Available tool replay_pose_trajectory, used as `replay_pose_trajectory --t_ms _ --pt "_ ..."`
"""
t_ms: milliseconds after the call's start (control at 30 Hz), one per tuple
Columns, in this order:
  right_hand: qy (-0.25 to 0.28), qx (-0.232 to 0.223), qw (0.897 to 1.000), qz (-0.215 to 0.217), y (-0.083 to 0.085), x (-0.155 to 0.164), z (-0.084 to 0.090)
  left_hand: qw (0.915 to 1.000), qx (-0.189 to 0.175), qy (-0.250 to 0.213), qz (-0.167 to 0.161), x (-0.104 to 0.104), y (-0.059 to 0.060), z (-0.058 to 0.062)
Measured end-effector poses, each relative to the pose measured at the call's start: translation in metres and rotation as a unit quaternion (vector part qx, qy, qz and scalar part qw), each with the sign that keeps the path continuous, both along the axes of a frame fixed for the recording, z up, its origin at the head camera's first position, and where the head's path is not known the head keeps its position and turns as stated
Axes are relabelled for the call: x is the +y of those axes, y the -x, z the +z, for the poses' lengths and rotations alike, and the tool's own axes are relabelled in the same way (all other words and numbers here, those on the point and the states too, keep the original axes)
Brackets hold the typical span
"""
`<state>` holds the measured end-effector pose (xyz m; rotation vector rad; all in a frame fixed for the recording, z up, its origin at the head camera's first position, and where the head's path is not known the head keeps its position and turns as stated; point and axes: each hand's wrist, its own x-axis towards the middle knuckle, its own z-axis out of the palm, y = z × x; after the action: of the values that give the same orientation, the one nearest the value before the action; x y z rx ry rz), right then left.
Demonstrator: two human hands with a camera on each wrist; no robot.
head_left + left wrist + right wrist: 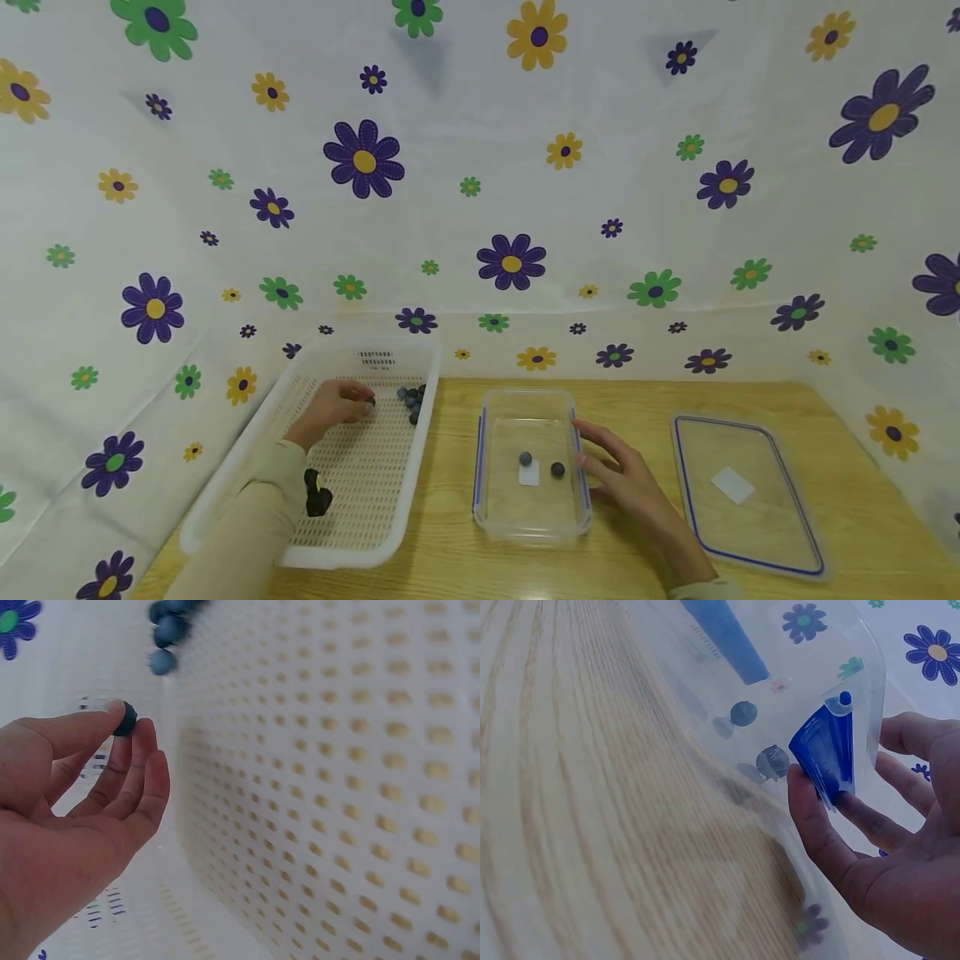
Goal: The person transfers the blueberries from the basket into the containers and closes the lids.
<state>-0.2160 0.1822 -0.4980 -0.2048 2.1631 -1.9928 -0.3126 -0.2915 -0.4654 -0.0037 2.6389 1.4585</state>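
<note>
My left hand (337, 408) is over a white perforated basket (420, 467) and pinches a blueberry (126, 720) between thumb and fingertips. Several more blueberries (412, 402) lie along the basket's right side. At the centre stands a clear plastic container (531, 533) with blue side latches. Inside it are two blueberries, one (526, 458) by a white label and one (557, 470) nearer the right wall. My right hand (626, 475) holds the container's right side, thumb and fingers about the blue latch (829, 754).
A clear lid (750, 533) with a blue seal lies flat on the wooden table (637, 575), right of my right hand. A flower-printed white sheet (450, 225) rises behind and beside the table. The basket's raised rim is close to the container's left.
</note>
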Motion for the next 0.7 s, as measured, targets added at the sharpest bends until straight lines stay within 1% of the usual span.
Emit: replay_pose_trajectory --t_ms 67,167,200,333,433,533,600,700 --pt "-0.004 -0.001 1.000 -0.004 0.000 0.000 0.000 0.9995 0.004 -0.027 -0.013 0.000 0.000 0.004" --pt "-0.013 0.003 1.000 -0.005 0.001 0.001 0.000 0.9979 0.011 -0.062 -0.018 0.001 0.002 0.012" --pt "-0.016 0.003 1.000 -0.006 0.001 0.001 0.000 0.9975 0.014 -0.067 -0.021 0.001 0.002 0.016" --pt "-0.016 0.000 1.000 -0.005 0.001 0.001 -0.001 0.9950 0.026 -0.096 -0.011 0.007 -0.002 0.036" --pt "-0.010 -0.002 1.000 -0.005 0.001 0.000 -0.003 0.9946 0.046 -0.092 -0.010 0.014 -0.009 0.050" --pt "-0.010 0.001 1.000 -0.003 0.001 0.000 -0.003 0.9932 0.075 -0.087 -0.021 0.024 -0.019 0.061" --pt "-0.011 0.006 1.000 -0.002 0.001 0.000 -0.003 0.9909 0.097 -0.089 -0.030 0.033 -0.027 0.070" --pt "-0.011 0.012 1.000 0.002 0.001 -0.001 -0.003 0.9854 0.125 -0.108 -0.043 0.048 -0.041 0.082"
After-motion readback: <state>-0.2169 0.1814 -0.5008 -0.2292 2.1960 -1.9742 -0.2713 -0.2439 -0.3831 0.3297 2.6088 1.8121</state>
